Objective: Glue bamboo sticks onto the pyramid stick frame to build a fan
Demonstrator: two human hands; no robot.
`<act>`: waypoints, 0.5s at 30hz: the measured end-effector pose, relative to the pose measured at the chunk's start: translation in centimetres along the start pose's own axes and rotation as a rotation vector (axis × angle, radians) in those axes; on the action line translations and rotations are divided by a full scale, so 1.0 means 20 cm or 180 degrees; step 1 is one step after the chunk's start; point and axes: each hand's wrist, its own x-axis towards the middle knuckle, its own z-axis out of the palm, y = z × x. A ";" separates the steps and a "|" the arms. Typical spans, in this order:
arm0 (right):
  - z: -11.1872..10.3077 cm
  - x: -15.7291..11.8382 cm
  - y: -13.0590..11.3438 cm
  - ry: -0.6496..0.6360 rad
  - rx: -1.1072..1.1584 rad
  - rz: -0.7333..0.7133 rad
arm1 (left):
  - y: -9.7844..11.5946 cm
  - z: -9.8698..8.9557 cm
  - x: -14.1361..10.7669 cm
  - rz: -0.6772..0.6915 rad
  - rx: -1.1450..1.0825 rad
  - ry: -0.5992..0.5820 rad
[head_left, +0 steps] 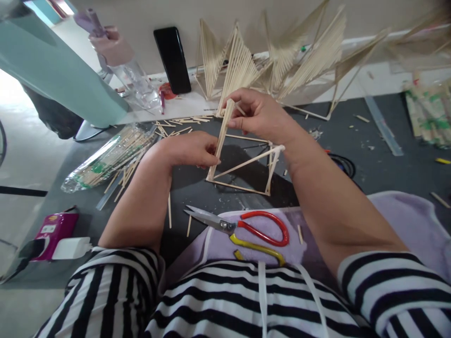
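Note:
A small frame of thin wooden sticks (243, 187) stands on the dark grey table, with a square base and slanting sticks. A narrow row of sticks (224, 129) rises from its left side. My left hand (197, 149) pinches this row low down, near the frame's left corner. Higher up, the fingers of my right hand (251, 112) are closed around the row's upper end; a short stick end shows between them. The right forearm passes close to the frame's right top corner.
Red-handled scissors (225, 226) lie on a purple towel (405, 220) near my body. Bagged sticks (105, 159) are at left, beside loose sticks. Behind stand a phone (172, 60), a bottle (130, 80), a teal tumbler (63, 65) and finished stick structures (243, 61). A magenta box (58, 232) sits front left.

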 end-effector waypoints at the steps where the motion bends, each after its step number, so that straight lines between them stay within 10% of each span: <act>1: 0.00 0.00 0.00 0.0029 0.0013 -0.0020 | -0.01 0.00 0.01 0.0013 0.0005 -0.0012; 15: 0.00 0.00 0.00 0.0037 0.0025 -0.0144 | -0.07 0.05 0.06 -0.0028 -0.0018 -0.0328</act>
